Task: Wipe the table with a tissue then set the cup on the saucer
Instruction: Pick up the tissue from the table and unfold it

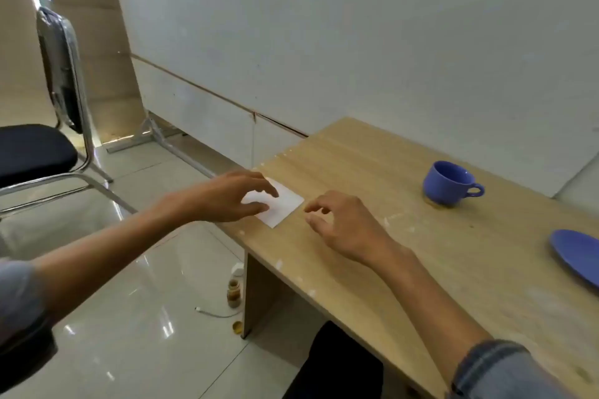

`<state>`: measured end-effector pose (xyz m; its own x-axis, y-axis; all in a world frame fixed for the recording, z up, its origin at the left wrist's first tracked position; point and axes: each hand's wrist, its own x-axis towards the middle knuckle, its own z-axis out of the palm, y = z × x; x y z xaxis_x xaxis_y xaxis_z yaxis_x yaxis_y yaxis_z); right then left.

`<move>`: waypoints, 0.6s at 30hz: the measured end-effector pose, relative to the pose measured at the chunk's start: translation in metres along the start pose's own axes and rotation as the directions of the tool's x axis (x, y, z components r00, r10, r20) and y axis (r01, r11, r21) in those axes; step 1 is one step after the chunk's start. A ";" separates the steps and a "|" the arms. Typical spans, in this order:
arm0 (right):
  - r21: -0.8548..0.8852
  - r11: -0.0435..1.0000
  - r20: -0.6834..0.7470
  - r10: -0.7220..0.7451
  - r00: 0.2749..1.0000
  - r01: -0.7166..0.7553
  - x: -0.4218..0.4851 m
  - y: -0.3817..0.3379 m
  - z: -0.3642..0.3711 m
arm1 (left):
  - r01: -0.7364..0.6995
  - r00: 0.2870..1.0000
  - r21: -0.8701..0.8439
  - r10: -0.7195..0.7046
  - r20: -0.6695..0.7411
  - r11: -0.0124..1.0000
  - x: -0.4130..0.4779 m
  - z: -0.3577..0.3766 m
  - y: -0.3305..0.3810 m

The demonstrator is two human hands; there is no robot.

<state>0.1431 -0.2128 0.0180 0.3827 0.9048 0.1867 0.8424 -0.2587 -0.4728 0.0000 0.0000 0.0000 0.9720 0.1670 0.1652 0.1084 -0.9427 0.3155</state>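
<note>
A flat white tissue [282, 208] lies near the left corner of the wooden table [405, 262]. My left hand [227, 196] hovers over its left part, fingers spread, thumb near the tissue's edge; whether it touches is unclear. My right hand [340, 223] is just right of the tissue, fingers curled and apart, holding nothing. A blue cup [449, 184] stands upright toward the back of the table, handle pointing right, with a brownish ring at its base. A blue saucer [580, 253] lies at the right edge, partly cut off.
A black chair [48, 126] with a metal frame stands on the tiled floor to the left. Small jars [234, 293] and a white cable [214, 313] lie on the floor by the table's leg. A white wall panel runs behind the table.
</note>
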 end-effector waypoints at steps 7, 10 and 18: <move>-0.226 0.973 0.130 -0.025 0.991 0.054 0.019 -0.023 0.032 | -0.039 0.998 0.230 0.025 0.064 0.973 -0.004 -0.002 -0.019; -0.230 0.972 0.114 -0.026 0.993 0.051 0.023 -0.026 0.034 | -0.171 0.985 0.371 0.148 0.088 0.913 0.004 -0.005 -0.016; -0.118 0.993 -0.095 -0.001 0.995 -0.010 0.024 -0.017 0.024 | -0.060 0.927 0.137 0.004 0.376 0.989 0.036 -0.051 0.009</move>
<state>0.1287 -0.1785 0.0105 0.4160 0.8690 0.2681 0.8775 -0.3061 -0.3693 0.0253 0.0119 0.0567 0.9795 0.0422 -0.1972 0.0774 -0.9817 0.1741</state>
